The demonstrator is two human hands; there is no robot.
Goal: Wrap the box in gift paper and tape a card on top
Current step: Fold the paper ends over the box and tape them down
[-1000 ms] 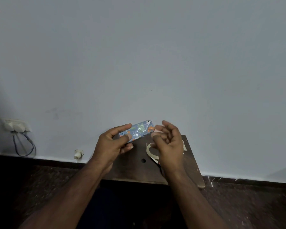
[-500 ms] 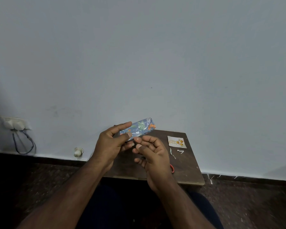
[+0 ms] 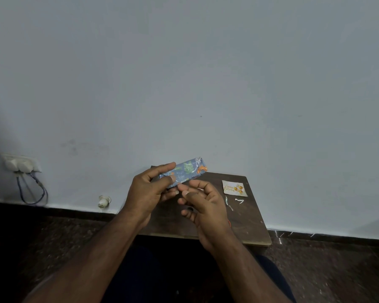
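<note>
So, the wrapped box (image 3: 185,171) is held up off the tabletop (image 3: 247,224) by the left hand (image 3: 149,191), somewhere above the far left part of the board. It's covered in blue gift paper with green and orange bits printed on it, and it's tilted, with its right end raised toward the wall (image 3: 184,73). The left end of the box is gripped between the thumb and the curled fingers, the thumb being laid across the near face.

The right hand (image 3: 206,206) is held just beside the box, palm turned up-ish, with its fingers loosely curled and spread a bit. Its fingertips are right at the lower edge of the box, but whether they're actually touching the paper can't be told from this angle. A small pale sliver is seen by the index finger; what it is can't be made out.

The card (image 3: 234,188) is left lying flat near the far right corner of the tabletop, well apart from the box. It's pale, with some gold balloons and lettering on it. Two small white scraps (image 3: 233,203) are seen just in front of the card, closer to the right edge. A tiny bit of something red (image 3: 229,222) is peeking out from behind the right wrist.

Off the board, a socket (image 3: 20,164) with a looped cable (image 3: 31,191) is mounted low on the wall at the left, and a small white plug-like thing (image 3: 104,201) sits down by the skirting.
</note>
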